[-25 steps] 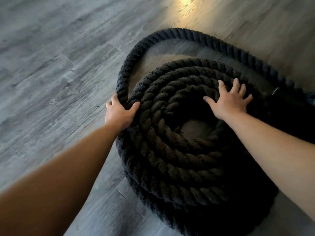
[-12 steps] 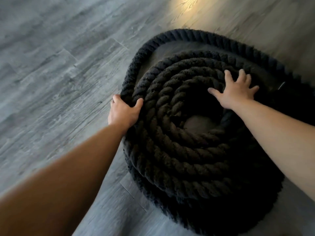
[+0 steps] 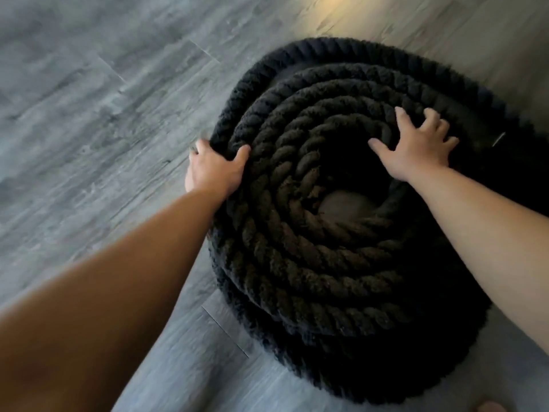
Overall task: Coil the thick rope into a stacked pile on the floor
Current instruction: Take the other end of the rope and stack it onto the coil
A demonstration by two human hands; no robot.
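Rope: a thick, black, twisted-strand rope (image 3: 297, 263), fuzzy on its surface, wound into a round coil of several rings stacked in layers.
Centre: a small gap in the middle of the coil shows the floor beneath.
Outer turn: the outermost loop arcs around the far side, standing slightly off the inner rings there – a sliver of floor shows between them.
Place: the coil lies on the grey wood-grain plank floor (image 3: 89, 129), right of centre in the head view, with a warm patch of light on the planks beyond it.
Left hand: the left hand (image 3: 212, 169) sits at the coil's left edge, thumb hooked over the top of the outer ring and palm against its side; the other fingers curl behind the rope, mostly hidden.
Right hand: the right hand (image 3: 416, 151) rests palm-down on top of the far-right rings, its fingers (image 3: 401, 115) spread wide and tips bent onto the strands – pressing, not wrapped around any turn.
Edge detail: a small pale mark shows on the dark rope just right of the right hand; too small to tell what it is.
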